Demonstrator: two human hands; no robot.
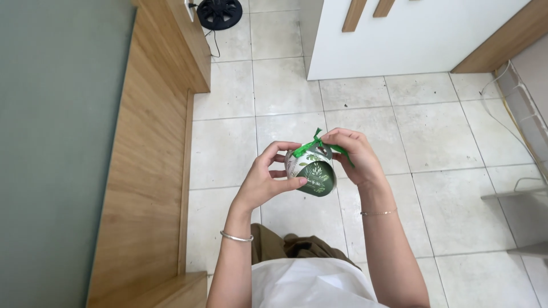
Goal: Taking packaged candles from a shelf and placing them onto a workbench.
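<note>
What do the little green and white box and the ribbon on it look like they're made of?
The box looks like printed card, smooth with a slight sheen and thin curved walls. The ribbon seems to be shiny green satin or plastic, thin and creased.

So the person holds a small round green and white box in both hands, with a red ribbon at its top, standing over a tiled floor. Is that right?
Not quite: the ribbon is green, not red, as the head view shows. The rest holds: left hand and right hand both hold the small round green and white box over the tiled floor.
</note>
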